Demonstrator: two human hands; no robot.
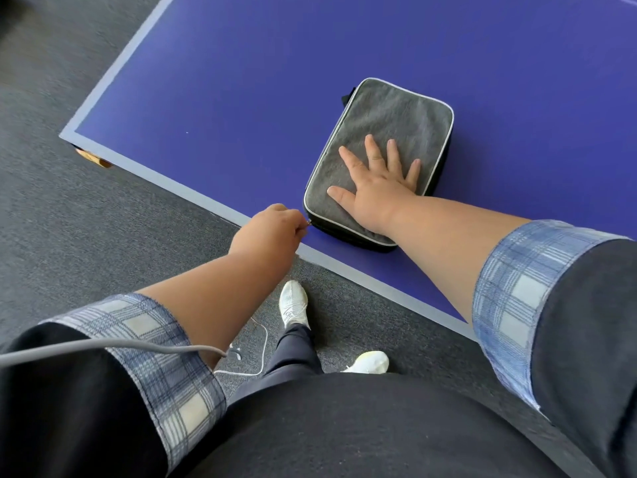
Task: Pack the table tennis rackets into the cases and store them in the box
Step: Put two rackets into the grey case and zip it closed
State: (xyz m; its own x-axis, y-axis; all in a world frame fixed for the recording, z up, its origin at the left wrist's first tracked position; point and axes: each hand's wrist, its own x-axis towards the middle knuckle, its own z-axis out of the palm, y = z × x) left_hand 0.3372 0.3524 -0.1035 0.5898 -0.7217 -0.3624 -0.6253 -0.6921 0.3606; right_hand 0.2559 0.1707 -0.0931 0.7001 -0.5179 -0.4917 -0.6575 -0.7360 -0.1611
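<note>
A grey rectangular racket case (389, 115) with pale piping and black sides lies flat on the blue table tennis table (241, 81), close to its near edge. My right hand (377, 182) rests flat on top of the case, fingers spread. My left hand (267, 232) is at the case's near left corner, with its fingers pinched on the small metal zipper pull (309, 222). No racket and no box are in view; whatever is inside the case is hidden.
The table's grey border runs diagonally past my hands, with its corner (67, 136) at the left. Dark carpet (69, 219) lies below. My white shoes (293, 301) stand by the table's edge, and a grey cable (103, 345) crosses my left sleeve.
</note>
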